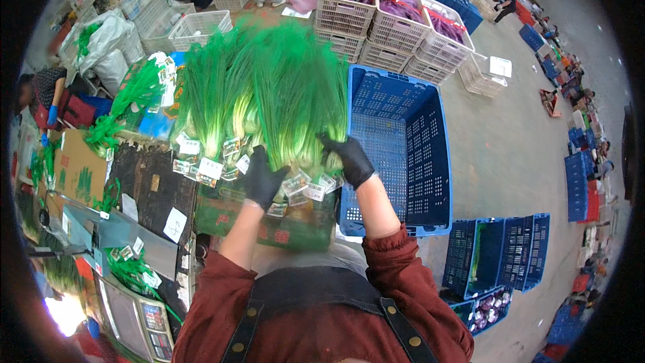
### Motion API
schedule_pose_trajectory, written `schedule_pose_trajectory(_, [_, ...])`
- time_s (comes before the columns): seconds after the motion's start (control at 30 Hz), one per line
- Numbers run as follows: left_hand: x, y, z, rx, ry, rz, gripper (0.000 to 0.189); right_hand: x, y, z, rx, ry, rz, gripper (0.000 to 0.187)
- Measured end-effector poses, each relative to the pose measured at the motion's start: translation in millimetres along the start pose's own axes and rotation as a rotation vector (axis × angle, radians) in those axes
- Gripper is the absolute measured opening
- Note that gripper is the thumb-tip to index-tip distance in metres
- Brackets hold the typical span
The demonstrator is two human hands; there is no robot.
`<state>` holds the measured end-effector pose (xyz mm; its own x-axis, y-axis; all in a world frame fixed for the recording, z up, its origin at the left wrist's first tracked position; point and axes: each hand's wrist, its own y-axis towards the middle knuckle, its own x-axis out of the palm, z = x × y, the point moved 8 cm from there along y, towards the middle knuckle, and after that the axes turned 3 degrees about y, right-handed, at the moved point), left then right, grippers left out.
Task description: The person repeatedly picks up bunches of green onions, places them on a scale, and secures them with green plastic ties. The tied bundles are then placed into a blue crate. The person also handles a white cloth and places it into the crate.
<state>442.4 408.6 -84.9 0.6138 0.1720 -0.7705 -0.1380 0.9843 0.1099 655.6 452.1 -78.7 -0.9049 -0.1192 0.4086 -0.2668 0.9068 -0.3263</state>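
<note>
Bundles of long green vegetables with pale bases, in green netting (297,106), lie side by side in front of me, their leafy ends pointing away. White printed tags (313,191) hang at the near ends. My left hand (264,176), in a black glove, is at the lower left of the middle bundles, thumb and fingers apart. My right hand (350,159), also black-gloved, touches the bundles' right side near the bases, its fingertips partly among them; its grip is unclear. Just right of the bundles stands a blue perforated plastic crate (446,161), with nothing visible inside.
Stacked pale crates (347,16) with purple bags stand beyond. Further blue crates (458,257) are at the lower right. At the left are a scale (126,312), a cardboard sheet (80,166) and more netted bundles (141,85). A person with blue gloves (52,115) is at the far left.
</note>
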Motion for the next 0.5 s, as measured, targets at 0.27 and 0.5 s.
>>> schedule_pose_trajectory(0.27, [-12,10,25,-0.152,-1.215,-0.378,0.037,57,-28,46,-0.006,-0.229,-0.033,0.040])
schedule_pose_trajectory(0.5, [-37,23,49,0.017,-0.469,-0.233,0.049,35,-47,8,0.124,0.346,0.000,0.041])
